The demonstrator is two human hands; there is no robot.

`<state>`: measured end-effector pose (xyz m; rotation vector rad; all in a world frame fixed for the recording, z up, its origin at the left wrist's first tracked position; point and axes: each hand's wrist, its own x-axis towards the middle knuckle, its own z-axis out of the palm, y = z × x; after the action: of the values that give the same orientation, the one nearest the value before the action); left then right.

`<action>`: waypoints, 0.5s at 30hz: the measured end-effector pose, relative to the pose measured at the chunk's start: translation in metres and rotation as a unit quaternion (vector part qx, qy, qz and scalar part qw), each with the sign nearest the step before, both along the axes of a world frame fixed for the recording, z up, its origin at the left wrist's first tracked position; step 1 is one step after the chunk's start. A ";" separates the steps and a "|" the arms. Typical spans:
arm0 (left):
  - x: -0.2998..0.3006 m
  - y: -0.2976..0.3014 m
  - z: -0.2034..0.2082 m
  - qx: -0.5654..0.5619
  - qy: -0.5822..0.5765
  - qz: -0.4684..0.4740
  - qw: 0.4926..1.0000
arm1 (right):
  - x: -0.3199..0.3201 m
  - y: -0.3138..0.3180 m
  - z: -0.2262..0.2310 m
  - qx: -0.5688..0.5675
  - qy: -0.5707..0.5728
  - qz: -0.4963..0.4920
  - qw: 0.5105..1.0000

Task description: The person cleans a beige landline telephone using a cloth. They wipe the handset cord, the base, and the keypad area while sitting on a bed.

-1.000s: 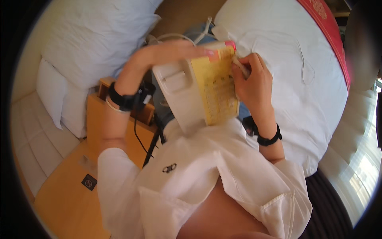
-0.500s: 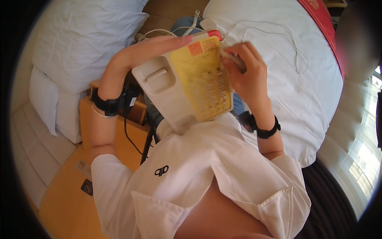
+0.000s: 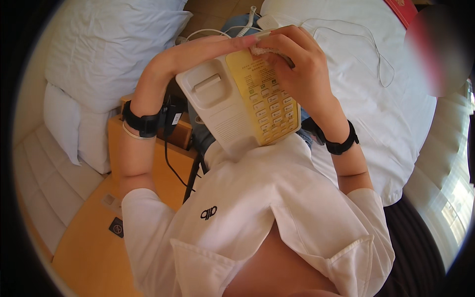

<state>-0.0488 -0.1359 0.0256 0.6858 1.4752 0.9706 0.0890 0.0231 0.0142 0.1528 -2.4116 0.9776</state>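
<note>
Two white beds flanked a wooden nightstand. Above the nightstand's right edge, a cream desk telephone was held up against the chest. The left hand grasped its top edge, while the right hand pinched a small white cloth against the keypad's top.

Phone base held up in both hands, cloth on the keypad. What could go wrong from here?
1. The left hand only steadies the far edge of the phone base, which is held in the air; a hard wipe could tip it.
2. The right hand presses a cloth by the keys; buttons may get pushed.
3. The coiled cord trails behind to the bed; it could snag.
</note>
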 end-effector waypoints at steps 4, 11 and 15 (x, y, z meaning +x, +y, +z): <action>0.000 0.001 -0.004 -0.021 0.013 0.020 0.999 | 0.017 -0.014 -0.001 0.023 -0.018 0.113 0.993; 0.002 0.001 0.003 -0.097 0.070 0.015 0.993 | 0.028 -0.007 0.002 0.063 -0.032 0.166 0.984; 0.001 -0.005 -0.002 -0.103 0.051 0.031 0.993 | 0.033 0.014 -0.003 0.079 -0.045 0.129 0.987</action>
<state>-0.0476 -0.1411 0.0239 0.5488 1.6676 0.8252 0.1216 0.0368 0.0116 0.4992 -2.5978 0.9184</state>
